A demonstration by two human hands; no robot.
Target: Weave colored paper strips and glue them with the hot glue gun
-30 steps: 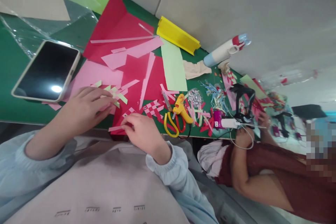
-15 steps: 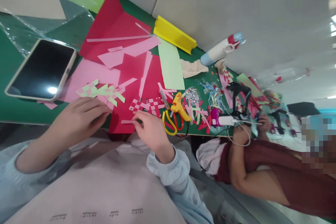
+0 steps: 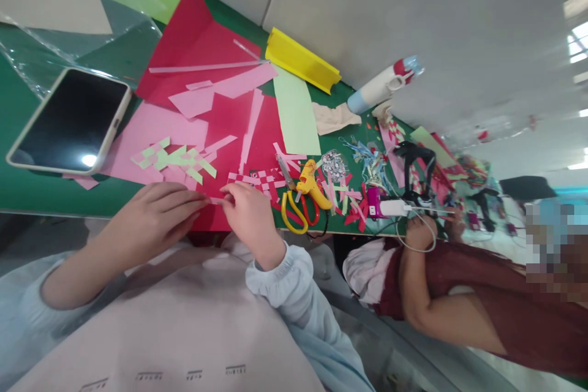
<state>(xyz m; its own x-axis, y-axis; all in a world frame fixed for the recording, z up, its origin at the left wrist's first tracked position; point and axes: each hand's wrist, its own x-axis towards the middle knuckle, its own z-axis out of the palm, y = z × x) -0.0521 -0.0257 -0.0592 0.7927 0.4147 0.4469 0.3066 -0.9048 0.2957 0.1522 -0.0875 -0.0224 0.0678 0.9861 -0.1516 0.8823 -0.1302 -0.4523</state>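
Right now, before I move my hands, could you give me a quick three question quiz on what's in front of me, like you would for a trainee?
1. True or false: the phone lies screen down on the green table.
2. Which of these lies nearest the bottle?
A) the glue gun
B) the beige piece
C) the scissors
3. Fill in the colour: a thin ____ strip shows between the fingertips of the left hand and the right hand.

Key: 1 false, screen up; 2 B; 3 pink.
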